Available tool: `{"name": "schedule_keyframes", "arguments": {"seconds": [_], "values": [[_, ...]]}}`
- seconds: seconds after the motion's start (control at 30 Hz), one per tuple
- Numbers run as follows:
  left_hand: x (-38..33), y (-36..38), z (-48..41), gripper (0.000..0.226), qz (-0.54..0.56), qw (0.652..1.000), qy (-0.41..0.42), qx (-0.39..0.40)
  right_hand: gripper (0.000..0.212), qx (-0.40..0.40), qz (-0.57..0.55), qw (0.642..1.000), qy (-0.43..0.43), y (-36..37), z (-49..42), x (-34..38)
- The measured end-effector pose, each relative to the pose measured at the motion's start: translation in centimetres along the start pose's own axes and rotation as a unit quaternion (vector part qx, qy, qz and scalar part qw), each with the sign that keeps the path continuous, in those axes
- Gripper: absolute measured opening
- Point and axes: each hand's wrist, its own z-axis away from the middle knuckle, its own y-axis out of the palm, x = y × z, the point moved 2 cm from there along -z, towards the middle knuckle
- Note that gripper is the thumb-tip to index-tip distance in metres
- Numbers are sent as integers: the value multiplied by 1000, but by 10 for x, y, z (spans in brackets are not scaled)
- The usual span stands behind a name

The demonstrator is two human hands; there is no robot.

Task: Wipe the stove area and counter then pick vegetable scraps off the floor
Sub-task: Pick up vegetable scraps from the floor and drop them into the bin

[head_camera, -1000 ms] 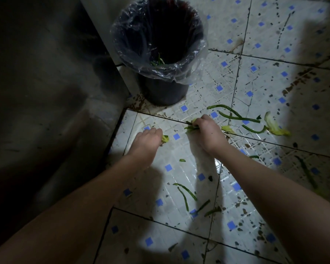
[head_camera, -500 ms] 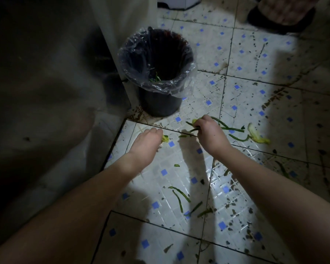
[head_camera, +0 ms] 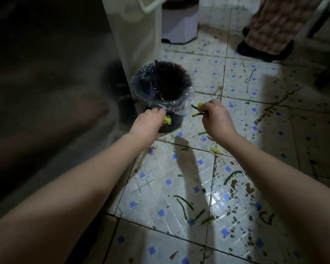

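My left hand (head_camera: 148, 121) is closed around a yellow-green leaf scrap (head_camera: 167, 120), right at the near rim of the black waste bin (head_camera: 163, 86), which is lined with a clear plastic bag. To the right of the bin, my right hand (head_camera: 215, 117) grips a bunch of green strips and a yellow piece (head_camera: 198, 109) above the floor. Several green strips (head_camera: 184, 203) lie on the tiles closer to me, another strip (head_camera: 231, 176) lies to the right, and a pale leaf bit (head_camera: 215, 150) sits under my right wrist.
The white and blue tiled floor (head_camera: 246, 82) is stained with dark spots. A pale cabinet side (head_camera: 133, 44) stands left of the bin. A white box (head_camera: 179, 25) sits behind it. Another person's patterned trouser leg and dark shoe (head_camera: 265, 46) are at the top right.
Both hands lifted off the floor with scraps and moved up to the bin. The long strips and pale leaf that lay right of my right hand are no longer there.
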Motion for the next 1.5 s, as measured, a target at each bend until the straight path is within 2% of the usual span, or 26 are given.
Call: {"name": "schedule_keyframes", "arguments": {"seconds": [0.17, 0.27, 0.37, 0.63, 0.87, 1.03, 1.17, 1.33, 1.5], "values": [[8, -37, -19, 27, -38, 998, -5, -47, 34, -42, -15, 999, -6, -24, -23, 13], [15, -54, -34, 38, -60, 997, -13, -53, 35, -37, -10, 999, -18, -33, -41, 23], [23, -62, -51, 34, -69, 996, -20, -56, 33, -37, -9, 999, -35, -36, -57, 33], [34, -53, -92, 43, -54, 997, -44, -43, 28, -49, -18, 997, -50, -22, -91, 37], [41, -37, -78, 52, -55, 996, -50, -49, 29, -19, -29, 997, -62, -1, -101, 48], [47, -30, -57, 38, -40, 997, -36, -59, 26, 0, -33, 998, -57, 11, -96, 54], [45, -26, -45, 39, -40, 997, -31, -64, 28, 8, -2, 998, -64, 13, -80, 48], [32, -22, -33, 42, -44, 996, -16, -71, 20, -8, 27, 998, -56, 9, -55, 35], [3, -7, -21, 39, -58, 996, 5, -68, 25, -1, 70, 996, -52, -1, -16, 10]]}}
